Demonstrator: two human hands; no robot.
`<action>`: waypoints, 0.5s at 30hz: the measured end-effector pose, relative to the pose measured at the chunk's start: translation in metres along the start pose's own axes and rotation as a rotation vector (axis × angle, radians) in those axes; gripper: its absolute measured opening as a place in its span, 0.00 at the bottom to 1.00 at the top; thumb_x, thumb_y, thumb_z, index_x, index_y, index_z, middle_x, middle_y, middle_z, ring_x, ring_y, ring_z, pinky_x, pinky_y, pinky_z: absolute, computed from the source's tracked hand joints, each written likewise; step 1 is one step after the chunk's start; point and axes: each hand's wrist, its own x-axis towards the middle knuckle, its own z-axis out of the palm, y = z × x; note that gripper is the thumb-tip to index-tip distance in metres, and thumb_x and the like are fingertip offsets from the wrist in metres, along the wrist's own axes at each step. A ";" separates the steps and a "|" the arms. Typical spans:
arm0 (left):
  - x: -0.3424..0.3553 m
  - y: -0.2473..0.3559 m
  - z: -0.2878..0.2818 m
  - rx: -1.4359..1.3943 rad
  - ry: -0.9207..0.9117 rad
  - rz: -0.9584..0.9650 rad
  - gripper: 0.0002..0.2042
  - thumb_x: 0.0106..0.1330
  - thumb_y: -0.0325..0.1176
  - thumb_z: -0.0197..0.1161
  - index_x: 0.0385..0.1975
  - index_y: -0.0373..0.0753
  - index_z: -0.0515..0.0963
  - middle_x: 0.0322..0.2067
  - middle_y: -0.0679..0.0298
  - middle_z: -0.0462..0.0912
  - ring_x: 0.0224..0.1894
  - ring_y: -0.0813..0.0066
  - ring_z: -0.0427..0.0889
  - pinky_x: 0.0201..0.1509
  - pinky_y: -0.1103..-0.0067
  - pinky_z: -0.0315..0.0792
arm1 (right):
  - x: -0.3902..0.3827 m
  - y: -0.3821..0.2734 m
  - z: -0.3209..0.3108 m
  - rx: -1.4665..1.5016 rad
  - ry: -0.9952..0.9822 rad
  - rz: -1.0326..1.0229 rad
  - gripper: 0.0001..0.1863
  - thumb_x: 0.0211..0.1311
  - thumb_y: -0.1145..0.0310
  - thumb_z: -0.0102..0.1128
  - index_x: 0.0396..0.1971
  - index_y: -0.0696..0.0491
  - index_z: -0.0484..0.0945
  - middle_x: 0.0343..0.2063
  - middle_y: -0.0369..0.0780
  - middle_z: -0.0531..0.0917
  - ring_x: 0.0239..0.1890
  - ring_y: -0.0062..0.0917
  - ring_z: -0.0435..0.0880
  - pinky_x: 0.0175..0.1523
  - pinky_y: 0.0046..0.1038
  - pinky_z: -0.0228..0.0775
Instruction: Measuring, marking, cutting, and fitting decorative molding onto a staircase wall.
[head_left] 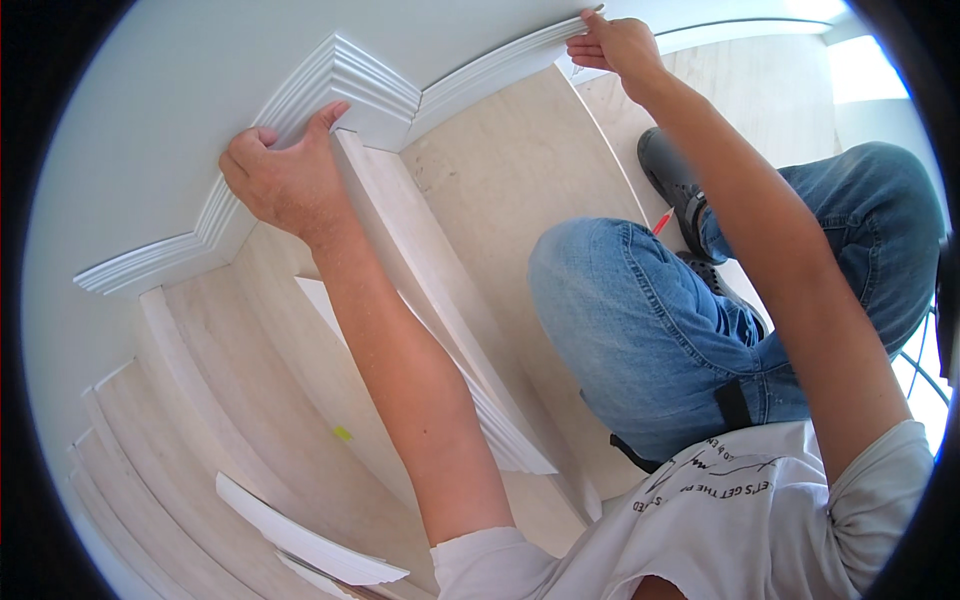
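White skirting board [375, 95] with a ridged top runs along the wall in a stepped line, up and around a corner at the stair. My left hand [285, 180] is closed over its ridged upper edge just left of the peak, thumb pointing right. Farther right, a straight length of skirting board [500, 65] follows the wall. At its far end my right hand [620, 50] pinches the top edge between thumb and forefinger, the other fingers bent beside it. Part of the left fingers' grip is hidden behind the hand.
Pale wooden stair treads [240, 380] descend to the left. A loose white moulding [510, 440] lies beneath my left forearm, and another offcut [300, 530] rests lower down. A red pencil [662, 221] is beside my shoe [670, 175]. Green tape [343, 432] marks one tread.
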 end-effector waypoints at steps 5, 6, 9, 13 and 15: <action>-0.003 -0.002 0.001 -0.007 0.004 0.019 0.36 0.26 0.55 0.88 0.26 0.42 0.69 0.33 0.66 0.74 0.39 0.61 0.76 0.39 0.68 0.76 | -0.011 0.005 0.013 -0.043 -0.072 0.052 0.26 0.74 0.53 0.57 0.41 0.69 0.79 0.36 0.48 0.86 0.37 0.31 0.88 0.45 0.28 0.83; -0.003 -0.003 -0.001 -0.004 0.003 0.019 0.36 0.26 0.55 0.88 0.26 0.42 0.69 0.33 0.66 0.74 0.39 0.61 0.76 0.39 0.68 0.76 | -0.018 0.004 0.016 -0.052 -0.098 0.040 0.29 0.72 0.52 0.59 0.46 0.71 0.78 0.41 0.49 0.87 0.42 0.31 0.88 0.52 0.25 0.83; -0.004 -0.001 -0.005 0.005 -0.066 -0.030 0.34 0.32 0.54 0.87 0.29 0.38 0.73 0.35 0.61 0.76 0.42 0.58 0.77 0.45 0.66 0.76 | -0.029 0.005 0.021 -0.032 -0.140 0.033 0.32 0.72 0.52 0.59 0.50 0.74 0.74 0.42 0.53 0.86 0.43 0.35 0.88 0.54 0.28 0.83; -0.005 0.000 -0.004 0.019 -0.007 -0.008 0.36 0.26 0.54 0.88 0.26 0.42 0.69 0.32 0.66 0.74 0.39 0.61 0.76 0.38 0.68 0.76 | -0.028 0.020 0.033 0.026 -0.148 0.117 0.36 0.73 0.50 0.58 0.55 0.75 0.70 0.43 0.56 0.85 0.43 0.37 0.88 0.56 0.30 0.83; -0.005 0.002 -0.004 0.017 -0.007 -0.005 0.36 0.26 0.54 0.88 0.27 0.42 0.69 0.32 0.66 0.74 0.39 0.61 0.76 0.39 0.68 0.76 | -0.021 0.032 0.040 0.119 -0.077 0.132 0.33 0.70 0.48 0.61 0.43 0.72 0.77 0.32 0.50 0.85 0.35 0.35 0.88 0.45 0.29 0.86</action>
